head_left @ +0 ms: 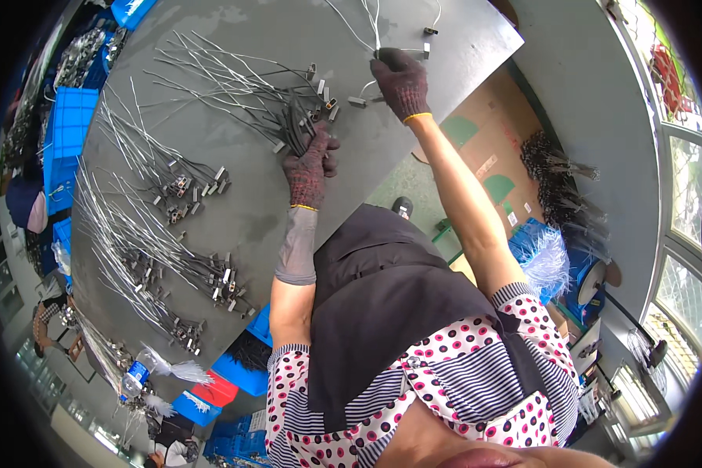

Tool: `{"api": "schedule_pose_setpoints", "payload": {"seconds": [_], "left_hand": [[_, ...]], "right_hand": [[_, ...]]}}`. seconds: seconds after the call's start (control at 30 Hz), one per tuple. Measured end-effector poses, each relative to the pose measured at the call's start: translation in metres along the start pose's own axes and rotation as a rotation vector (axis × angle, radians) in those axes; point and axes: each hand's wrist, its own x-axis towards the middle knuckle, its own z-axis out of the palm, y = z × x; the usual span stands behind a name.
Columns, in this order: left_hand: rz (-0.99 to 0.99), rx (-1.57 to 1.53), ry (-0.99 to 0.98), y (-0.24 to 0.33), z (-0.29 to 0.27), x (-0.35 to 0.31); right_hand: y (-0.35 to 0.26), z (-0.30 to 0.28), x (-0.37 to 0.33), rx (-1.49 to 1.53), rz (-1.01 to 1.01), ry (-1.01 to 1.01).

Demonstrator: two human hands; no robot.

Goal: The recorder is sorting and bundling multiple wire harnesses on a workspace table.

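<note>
My left hand (308, 168), in a dark knitted glove, is closed round a bundle of black-and-white cables (246, 86). Small metal-and-plastic connectors stick out beside its fingers, and the white ends fan out to the far left over the grey table (261, 218). Farther off and to the right, my right hand (402, 82), gloved too, pinches a few thin white cables (377, 31) that run off toward the top edge. Connectors on short white leads lie around that hand, one of them a grey connector (357, 101). The exact grip of the right fingertips is partly hidden.
More cable bundles (156, 265) lie along the table's left side. Blue bins (70, 140) line that edge, and a red bin (214, 388) stands near the lower left. Past the right edge are cardboard (476, 148) and hanging dark cables (558, 179). Other people sit at the far left.
</note>
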Motion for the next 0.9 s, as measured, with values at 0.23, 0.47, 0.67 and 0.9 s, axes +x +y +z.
{"api": "schedule_pose_setpoints", "payload": {"seconds": [0.23, 0.47, 0.67, 0.9], "left_hand": [[-0.040, -0.047, -0.252, -0.039, 0.015, 0.010], [-0.292, -0.246, -0.320, -0.065, 0.097, 0.024], [-0.354, -0.485, -0.405, -0.110, 0.112, 0.054], [-0.170, -0.494, -0.360, -0.069, 0.113, 0.065]], "right_hand": [[0.037, -0.027, -0.016, -0.195, -0.060, -0.128], [0.032, -0.111, -0.141, 0.080, 0.141, -0.291], [0.101, -0.192, -0.280, -0.011, 0.605, -0.507], [0.151, -0.239, -0.384, -0.149, 0.562, -0.413]]}}
